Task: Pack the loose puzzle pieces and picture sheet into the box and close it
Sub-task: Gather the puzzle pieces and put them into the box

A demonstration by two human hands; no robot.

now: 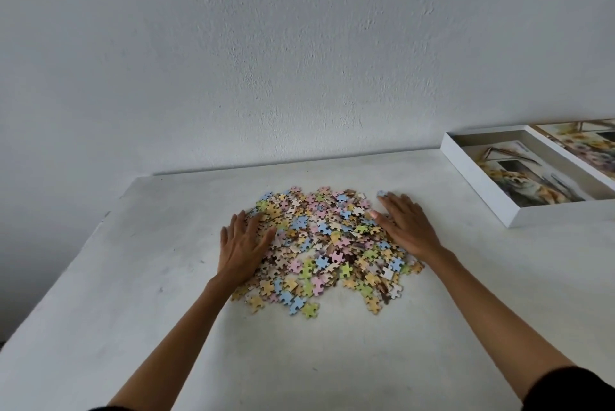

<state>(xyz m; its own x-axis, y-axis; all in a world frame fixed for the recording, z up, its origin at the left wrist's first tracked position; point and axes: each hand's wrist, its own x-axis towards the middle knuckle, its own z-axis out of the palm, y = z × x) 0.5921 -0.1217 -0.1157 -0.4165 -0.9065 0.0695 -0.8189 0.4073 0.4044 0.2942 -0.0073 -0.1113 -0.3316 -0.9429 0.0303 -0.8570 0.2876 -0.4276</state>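
Observation:
A heap of loose pastel puzzle pieces (327,244) lies in the middle of the white table (133,277). My left hand (244,244) lies flat on the heap's left edge with straight fingers. My right hand (407,227) lies flat on the heap's right edge, fingers stretched toward the far side. At the far right stands the open white box (476,184), and the picture sheet (532,174) lies inside it. Beside the box, at the frame's right edge, is the printed lid (585,144), cut off by the frame.
A plain white wall (299,44) rises directly behind the table. The table's left edge runs diagonally down to the lower left corner. Bare tabletop lies between the heap and me, and between the heap and the box.

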